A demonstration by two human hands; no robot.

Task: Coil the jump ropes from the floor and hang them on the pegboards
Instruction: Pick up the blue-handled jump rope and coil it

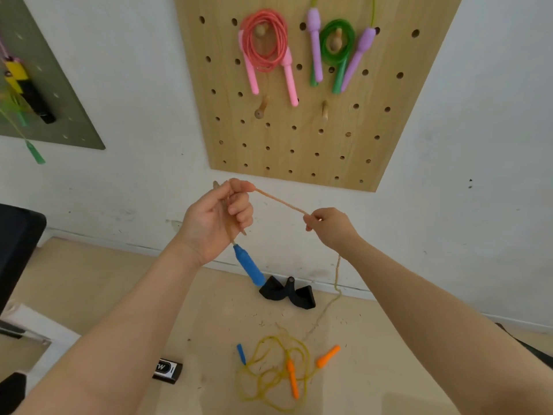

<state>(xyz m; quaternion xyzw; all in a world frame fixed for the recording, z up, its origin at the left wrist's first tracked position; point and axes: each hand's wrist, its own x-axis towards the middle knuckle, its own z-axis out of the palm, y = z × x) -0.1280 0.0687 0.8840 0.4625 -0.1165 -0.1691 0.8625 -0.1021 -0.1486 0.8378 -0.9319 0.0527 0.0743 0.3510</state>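
My left hand [217, 218] grips loops of a tan jump rope [281, 202], and its blue handle [249, 266] dangles below my wrist. My right hand [327, 224] pinches the same rope a short way along, so a taut stretch runs between the hands. From my right hand the rope drops to the floor, towards a second blue handle [241, 354]. A yellow rope with orange handles [291, 377] lies tangled on the floor. On the wooden pegboard [299, 139] hang a coiled pink rope [267, 43] and a coiled green rope [337, 43] with purple handles beside it.
Two bare wooden pegs [261, 110] stick out of the pegboard's middle row. A grey-green pegboard [59, 115] at the left holds more ropes. A black strap [287, 292] lies by the wall, a black-and-white box [167, 370] on the floor, and dark furniture [15, 244] at the left edge.
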